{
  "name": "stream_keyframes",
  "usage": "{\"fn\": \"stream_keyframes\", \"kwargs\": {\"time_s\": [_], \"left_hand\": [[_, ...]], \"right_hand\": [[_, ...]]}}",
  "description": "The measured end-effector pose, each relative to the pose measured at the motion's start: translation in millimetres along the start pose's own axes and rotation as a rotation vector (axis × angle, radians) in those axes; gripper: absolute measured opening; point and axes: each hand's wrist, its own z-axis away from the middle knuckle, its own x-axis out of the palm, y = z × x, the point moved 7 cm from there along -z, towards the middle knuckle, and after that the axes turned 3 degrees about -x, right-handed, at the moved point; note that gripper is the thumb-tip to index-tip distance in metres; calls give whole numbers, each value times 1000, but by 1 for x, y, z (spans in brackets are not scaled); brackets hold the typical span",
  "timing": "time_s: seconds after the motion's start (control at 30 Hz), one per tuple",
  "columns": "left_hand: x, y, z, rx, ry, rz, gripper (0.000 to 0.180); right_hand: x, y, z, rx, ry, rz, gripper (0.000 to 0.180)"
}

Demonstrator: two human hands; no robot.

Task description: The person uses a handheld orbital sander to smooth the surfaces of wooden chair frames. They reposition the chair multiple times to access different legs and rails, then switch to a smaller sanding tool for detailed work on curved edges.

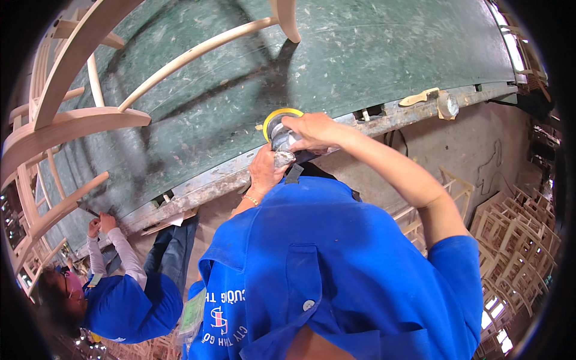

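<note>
The left hand [264, 174] grips the lower body of a hand sander [281, 139], fingers clamped on it; the right hand [312, 131] closes over its top. The sander sits at the green counter [360, 54] edge. Beyond stands an unfinished wooden chair [78, 114].

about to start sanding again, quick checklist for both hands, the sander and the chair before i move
1. Right hand on top of the round sander: ok.
2. Left hand gripping it from below: ok.
3. Yellow-rimmed pad free of the green table: cannot tell.
4. Wooden chair frame out of the sander's path: ok, it stands apart to the left.
5. Co-worker's hands away from the tool: ok, far along the table edge.
</note>
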Motion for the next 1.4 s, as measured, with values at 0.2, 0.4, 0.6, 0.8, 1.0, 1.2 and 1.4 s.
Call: {"fn": "stream_keyframes", "kwargs": {"time_s": [0.2, 0.4, 0.6, 0.8, 1.0, 1.2, 1.4], "left_hand": [[-1, -6, 4, -45, 3, -9, 59], [-3, -5, 8, 12, 33, -12, 60], [-2, -9, 9, 9, 6, 18, 59], [-2, -11, 10, -103, -90, -3, 57], [-10, -3, 4, 4, 22, 32, 55], [-11, -10, 3, -125, 52, -17, 65], [-17, -3, 10, 47, 91, -34, 62]], "right_hand": [[3, -11, -1, 102, 127, 13, 53], [13, -13, 19, 122, 343, -148, 46], [8, -15, 22, 122, 228, -92, 44], [17, -13, 16, 132, 400, -142, 47], [16, -6, 18, 28, 328, -243, 47], [35, 0, 18, 328, 712, -531, 43], [47, 20, 41, 366, 831, -1137, 20]]}}
